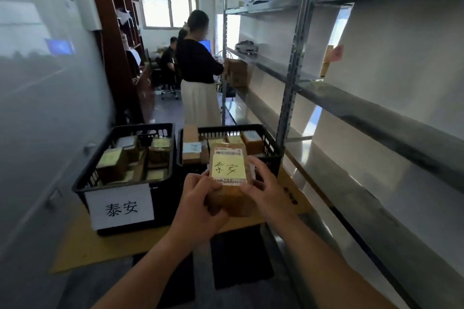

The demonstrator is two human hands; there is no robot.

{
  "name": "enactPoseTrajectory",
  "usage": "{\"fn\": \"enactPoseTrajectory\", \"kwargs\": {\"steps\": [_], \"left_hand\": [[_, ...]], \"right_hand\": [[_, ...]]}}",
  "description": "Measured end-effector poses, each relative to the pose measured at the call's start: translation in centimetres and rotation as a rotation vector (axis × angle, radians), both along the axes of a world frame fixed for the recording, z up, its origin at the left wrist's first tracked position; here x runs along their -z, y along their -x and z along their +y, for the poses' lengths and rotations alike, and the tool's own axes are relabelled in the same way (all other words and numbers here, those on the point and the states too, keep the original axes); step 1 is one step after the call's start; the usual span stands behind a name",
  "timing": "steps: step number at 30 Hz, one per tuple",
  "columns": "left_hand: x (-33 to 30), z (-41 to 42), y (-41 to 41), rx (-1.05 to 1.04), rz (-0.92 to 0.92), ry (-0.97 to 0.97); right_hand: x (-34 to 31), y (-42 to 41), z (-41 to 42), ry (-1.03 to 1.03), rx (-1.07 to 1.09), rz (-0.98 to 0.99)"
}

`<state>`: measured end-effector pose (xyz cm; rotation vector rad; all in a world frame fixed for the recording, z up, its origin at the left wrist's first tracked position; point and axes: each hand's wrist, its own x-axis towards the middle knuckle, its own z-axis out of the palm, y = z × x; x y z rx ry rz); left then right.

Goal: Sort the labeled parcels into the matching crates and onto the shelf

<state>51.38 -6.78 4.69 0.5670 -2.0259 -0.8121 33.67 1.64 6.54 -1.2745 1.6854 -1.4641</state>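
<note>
I hold a small brown cardboard parcel [229, 183] in front of me, its top bearing a shipping label and a yellow note with handwritten characters. My left hand [198, 206] grips its left side and my right hand [266, 188] grips its right side. Below and left stands a black crate [120, 183] with a white sign reading 泰安, holding several labeled parcels. A second black crate [268, 150] behind the parcel also holds several boxes. A grey metal shelf [376, 113] runs along the right.
Both crates sit on a flat cardboard sheet [100, 248] on the floor. A person [198, 70] in a black top stands in the aisle beyond the crates, holding a box at the shelf. Another person sits farther back. A wall lies on the left.
</note>
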Motion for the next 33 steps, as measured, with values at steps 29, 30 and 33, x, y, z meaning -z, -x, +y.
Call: {"fn": "enactPoseTrajectory", "kwargs": {"steps": [29,30,33], "left_hand": [[2.5,-18.2,-9.9,-0.207,-0.052,-0.446],[2.7,-19.3,-10.6,-0.203,-0.049,-0.46],[3.2,-22.9,-12.7,-0.175,-0.033,-0.501]], "right_hand": [[3.9,-5.1,-23.8,-0.165,-0.64,0.03],[4.0,-5.8,-24.9,-0.178,-0.641,0.046],[4.2,-7.9,-28.5,-0.211,-0.618,0.063]]}}
